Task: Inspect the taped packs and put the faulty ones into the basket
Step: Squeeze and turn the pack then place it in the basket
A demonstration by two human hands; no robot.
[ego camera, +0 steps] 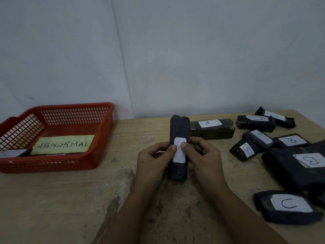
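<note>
I hold a long black taped pack [179,131] lengthwise over the middle of the table. My left hand [153,161] grips its left side and my right hand [204,159] grips its right side, both thumbs pressing on its white label. A red mesh basket [103,138] stands at the left; inside lie a green paper marked ABNORMAL [64,144] and one black pack [15,153] with a white label.
Several more black taped packs lie on the right of the wooden table: one marked A [212,128] just behind the held pack, some marked B [292,140], a big one [299,169], one marked C [288,206] at the front right. A pale wall stands behind.
</note>
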